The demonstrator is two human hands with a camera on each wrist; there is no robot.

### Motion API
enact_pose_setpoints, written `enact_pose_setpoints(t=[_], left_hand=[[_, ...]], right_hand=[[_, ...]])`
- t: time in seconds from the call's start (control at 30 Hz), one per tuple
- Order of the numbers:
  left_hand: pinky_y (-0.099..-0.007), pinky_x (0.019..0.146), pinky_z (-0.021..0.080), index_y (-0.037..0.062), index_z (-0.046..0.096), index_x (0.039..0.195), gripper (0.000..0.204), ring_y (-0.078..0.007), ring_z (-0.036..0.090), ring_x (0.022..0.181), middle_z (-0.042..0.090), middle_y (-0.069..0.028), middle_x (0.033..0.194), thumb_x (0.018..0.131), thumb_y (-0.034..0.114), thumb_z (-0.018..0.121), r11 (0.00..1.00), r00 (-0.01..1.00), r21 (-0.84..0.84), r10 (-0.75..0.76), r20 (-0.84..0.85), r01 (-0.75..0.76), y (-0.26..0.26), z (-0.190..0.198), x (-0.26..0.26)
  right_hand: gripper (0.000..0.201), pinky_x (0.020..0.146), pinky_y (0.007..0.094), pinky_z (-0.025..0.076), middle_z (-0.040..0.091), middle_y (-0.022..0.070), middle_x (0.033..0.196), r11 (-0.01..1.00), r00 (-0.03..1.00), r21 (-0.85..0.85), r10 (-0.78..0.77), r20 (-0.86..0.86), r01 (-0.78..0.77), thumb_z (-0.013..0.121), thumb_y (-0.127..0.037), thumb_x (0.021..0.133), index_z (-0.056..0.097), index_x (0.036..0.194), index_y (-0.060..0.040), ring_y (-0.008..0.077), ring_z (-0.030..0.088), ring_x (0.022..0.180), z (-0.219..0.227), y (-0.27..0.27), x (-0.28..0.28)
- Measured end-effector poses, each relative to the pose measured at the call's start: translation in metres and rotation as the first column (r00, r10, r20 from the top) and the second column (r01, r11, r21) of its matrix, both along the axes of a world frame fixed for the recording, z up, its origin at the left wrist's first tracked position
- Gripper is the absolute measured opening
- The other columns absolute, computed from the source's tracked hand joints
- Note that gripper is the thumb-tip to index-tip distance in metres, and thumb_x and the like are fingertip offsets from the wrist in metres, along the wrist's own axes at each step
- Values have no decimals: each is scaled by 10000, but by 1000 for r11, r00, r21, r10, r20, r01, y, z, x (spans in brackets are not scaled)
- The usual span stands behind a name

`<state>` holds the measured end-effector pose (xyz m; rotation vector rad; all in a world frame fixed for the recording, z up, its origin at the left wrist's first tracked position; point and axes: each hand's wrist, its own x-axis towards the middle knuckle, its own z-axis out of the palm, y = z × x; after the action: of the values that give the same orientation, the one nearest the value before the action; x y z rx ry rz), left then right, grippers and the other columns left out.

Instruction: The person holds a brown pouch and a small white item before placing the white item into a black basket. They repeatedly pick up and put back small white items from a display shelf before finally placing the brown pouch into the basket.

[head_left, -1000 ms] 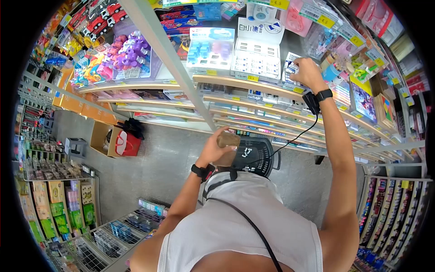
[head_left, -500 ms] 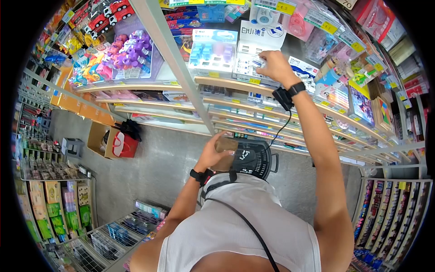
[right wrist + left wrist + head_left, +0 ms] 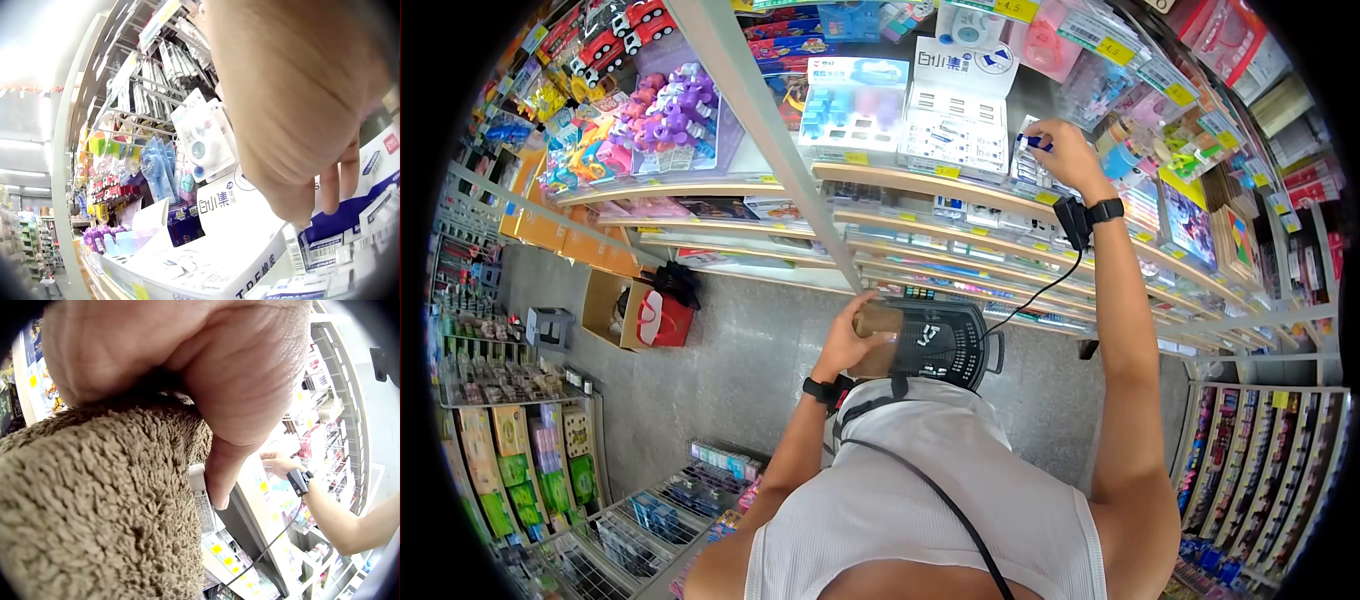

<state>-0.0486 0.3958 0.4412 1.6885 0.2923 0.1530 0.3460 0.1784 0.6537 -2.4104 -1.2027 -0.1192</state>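
Presently: right grip (image 3: 1068, 160) pinches eraser (image 3: 297, 250); left grip (image 3: 848, 342) holds brown fuzzy item (image 3: 119, 500).
Risk: loose pinch might drop eraser.

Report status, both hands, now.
Left hand gripping brown plush. Right hand pinching an eraser at an open box. White display box alongside, nothing seen blocking.

Up on the head, one camera looks forward and down; the wrist cameras (image 3: 1072, 222) look outward, close in; all three catch the right hand (image 3: 1064, 158).
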Motion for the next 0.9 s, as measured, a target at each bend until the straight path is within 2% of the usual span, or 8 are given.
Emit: enact_pose_setpoints(t=[0.1,0.17,0.23,0.3,0.37,0.57,0.8,0.9], left_hand=[[-349,943,543,62,517,1455,800,-216,673,1090,680,-144,1218,754,100,901,999,1000,38,-11,-9,11,-3,1,2],[-353,958,534,65,530,1445,789,-221,668,1103,682,-145,1218,752,118,904,994,1000,111,-19,1,19,-5,6,4],[-353,965,528,63,534,1441,786,-223,666,1107,683,-147,1217,751,125,905,997,999,76,-26,-23,28,-7,12,6],[-352,973,523,61,538,1437,782,-226,663,1112,684,-150,1216,750,131,906,999,998,40,-29,-47,31,-9,14,6],[-350,962,529,62,538,1436,774,-223,670,1095,689,-147,1205,754,118,901,998,999,52,-31,-11,31,-9,15,7],[-349,964,532,64,542,1408,751,-214,676,1099,694,-143,1203,747,93,899,998,998,42,-50,-43,52,-11,12,4],[-351,955,536,75,556,1397,728,-221,683,1083,705,-137,1169,752,83,893,997,999,64,-40,-34,42,-14,15,2],[-350,955,537,81,557,1397,724,-224,684,1089,707,-136,1171,754,75,889,999,998,24,-34,-45,35,-13,17,0]], right_hand=[[282,736,370,573,737,190,941,991,986,120,78,-149,-60,758,-38,789,732,1065,12,264,717,769,-14,0,4],[277,724,355,568,734,180,879,991,988,126,70,-140,-52,768,-28,785,729,1055,22,242,700,721,-20,2,7],[270,719,354,565,739,175,866,997,994,80,5,-107,4,775,-28,784,723,1042,35,234,688,707,-23,2,8],[263,717,351,562,738,167,859,987,995,160,30,-92,-15,789,-40,776,719,1018,34,232,683,707,-24,-2,7],[271,722,355,561,734,164,845,976,995,206,-61,-83,77,798,-46,758,716,1003,36,241,685,723,-17,-6,6],[268,728,364,568,736,177,846,998,999,68,-10,-39,12,754,14,719,716,983,44,263,717,750,-14,0,13],[232,728,375,569,732,208,841,985,989,174,6,-145,20,750,12,713,716,939,53,300,729,768,-34,7,21],[194,726,369,568,730,207,844,995,997,95,-21,-79,29,759,5,715,709,894,61,304,726,769,-32,3,18]])
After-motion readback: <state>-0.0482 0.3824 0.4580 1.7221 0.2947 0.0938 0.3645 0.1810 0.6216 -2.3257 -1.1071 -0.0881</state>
